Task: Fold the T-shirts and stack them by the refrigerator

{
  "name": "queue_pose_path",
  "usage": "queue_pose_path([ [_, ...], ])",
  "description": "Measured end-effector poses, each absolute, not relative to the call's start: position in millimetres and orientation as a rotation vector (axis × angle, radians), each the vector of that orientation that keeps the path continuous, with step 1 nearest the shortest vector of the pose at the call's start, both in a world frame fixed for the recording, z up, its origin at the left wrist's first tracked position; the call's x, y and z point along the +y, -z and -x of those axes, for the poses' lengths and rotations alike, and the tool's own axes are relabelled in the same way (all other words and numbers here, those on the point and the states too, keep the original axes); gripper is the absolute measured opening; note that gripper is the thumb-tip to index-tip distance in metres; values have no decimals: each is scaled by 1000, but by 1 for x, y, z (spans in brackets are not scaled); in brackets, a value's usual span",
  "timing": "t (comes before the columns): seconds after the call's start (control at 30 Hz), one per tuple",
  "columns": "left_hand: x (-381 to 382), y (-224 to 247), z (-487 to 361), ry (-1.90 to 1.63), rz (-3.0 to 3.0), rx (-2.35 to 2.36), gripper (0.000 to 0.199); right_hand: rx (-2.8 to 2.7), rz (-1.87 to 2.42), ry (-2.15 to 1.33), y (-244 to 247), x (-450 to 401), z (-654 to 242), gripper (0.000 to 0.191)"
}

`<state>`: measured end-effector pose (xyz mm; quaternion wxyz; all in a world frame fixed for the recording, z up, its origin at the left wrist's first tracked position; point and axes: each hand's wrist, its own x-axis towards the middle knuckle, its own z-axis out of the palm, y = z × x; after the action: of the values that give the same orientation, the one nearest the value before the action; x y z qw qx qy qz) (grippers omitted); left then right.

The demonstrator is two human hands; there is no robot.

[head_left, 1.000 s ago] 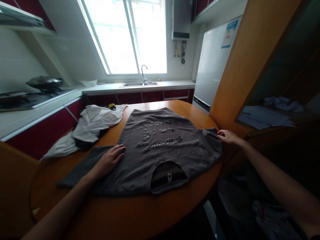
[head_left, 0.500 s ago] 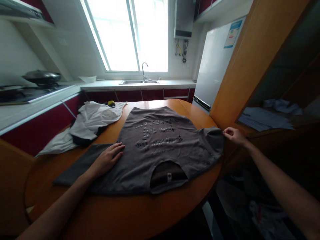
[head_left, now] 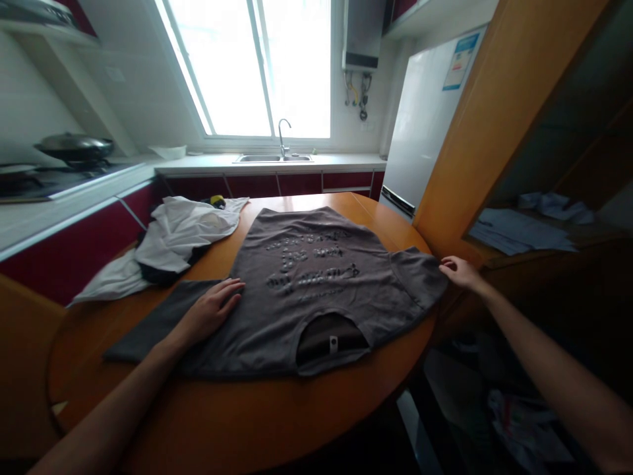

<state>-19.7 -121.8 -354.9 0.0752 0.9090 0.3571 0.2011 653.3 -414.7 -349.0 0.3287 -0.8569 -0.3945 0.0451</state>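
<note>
A dark grey shirt (head_left: 316,277) is spread over the round wooden table (head_left: 297,422), its neckline and white label towards me. Shiny lettering runs across its chest. My left hand (head_left: 212,307) lies flat on the shirt near the sleeve on the left, fingers stretched out. That sleeve reaches out to the table's left side. At the right, my right hand (head_left: 459,272) is at the hem of the short sleeve, thumb and fingers pinched together on its edge.
A heap of white and black clothing (head_left: 182,237) with a yellow-and-black item (head_left: 216,201) lies at the table's back left. A wooden cabinet post (head_left: 475,145) and shelf with papers (head_left: 519,231) stand right. Beyond are a sink (head_left: 271,158), fridge (head_left: 420,119) and wok (head_left: 74,148).
The sleeve at the right is flatter and stretched slightly further outward under my right hand. My left hand remains in about the same place. The view has shifted a little.
</note>
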Motion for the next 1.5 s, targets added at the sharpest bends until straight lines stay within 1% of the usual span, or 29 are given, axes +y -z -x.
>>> queue_pose_path([
  [0.17, -129, 350, 18, -577, -2720, 1082, 69, -967, 2288, -166, 358, -403, -650, 27],
  [0.3, -132, 349, 17, -522, -2713, 1098, 77, -1012, 2316, -34, 352, -406, -657, 37],
  [0.4, -132, 349, 19, -465, -2713, 1099, 81, -1106, 2508, 48, 345, -405, -659, 35],
  [0.5, -124, 340, 22, -375, -2721, 1046, 76, -1227, 2593, 156, 334, -391, -655, 37],
  [0.6, -99, 319, 19, -355, -2729, 992, 71, -1320, 2487, 193, 313, -355, -644, 38],
  [0.7, -58, 291, 8, -436, -2723, 1036, 71, -1359, 2427, 89, 288, -302, -629, 33],
  [0.8, -11, 267, -8, -456, -2688, 1176, 66, -1372, 2395, -97, 270, -242, -614, 25],
  [0.9, 30, 251, -29, -379, -2636, 1325, 54, -1390, 2335, -200, 266, -187, -601, 19],
  [1.03, 75, 245, -60, -297, -2649, 1473, 39, -1387, 2289, -302, 273, -124, -584, 13],
  [1.3, 174, 257, -125, -271, -2626, 1722, 28, -1282, 2285, -548, 293, -22, -565, 15],
  [1.43, 224, 267, -155, -262, -2616, 1769, 31, -1285, 2258, -666, 294, 11, -557, 28],
  [1.5, 244, 274, -168, -257, -2624, 1756, 36, -1316, 2215, -780, 290, 19, -549, 34],
])
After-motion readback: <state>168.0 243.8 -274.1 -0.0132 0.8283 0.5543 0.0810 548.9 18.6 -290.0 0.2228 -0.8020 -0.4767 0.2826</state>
